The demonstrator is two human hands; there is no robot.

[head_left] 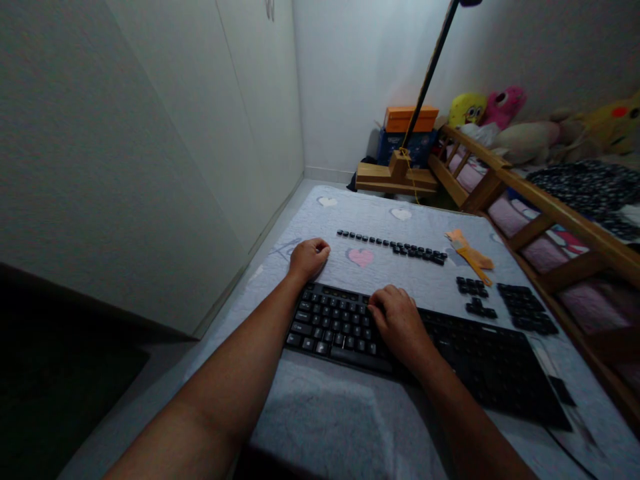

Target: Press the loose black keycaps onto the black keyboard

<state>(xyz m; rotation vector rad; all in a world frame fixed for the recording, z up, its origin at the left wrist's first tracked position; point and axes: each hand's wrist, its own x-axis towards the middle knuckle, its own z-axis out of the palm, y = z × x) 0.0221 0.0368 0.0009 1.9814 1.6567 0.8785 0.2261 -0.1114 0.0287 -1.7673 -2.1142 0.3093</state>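
Note:
A black keyboard (338, 325) lies on the cloth-covered surface. Keycaps cover its left part, while the right part looks bare of them. My right hand (397, 320) rests over the middle of the board, thumb and fingers closed at the top row; whatever is between the fingertips is hidden. Just beyond the keyboard's upper left corner, my left hand (309, 259) is curled, thumb against the fingers, and I cannot make out anything in it. Loose black keycaps (379, 241) form a long row behind the keyboard. More groups of keycaps (471, 287) lie to the right.
An orange cloth (470, 250) with a yellow-orange tool (473, 264) lies on the right of the quilted cover (325, 400). A wooden bed rail (545, 213) runs along the right side, and a white cabinet (200, 133) stands left. A wooden stand (397, 175) is beyond the far edge.

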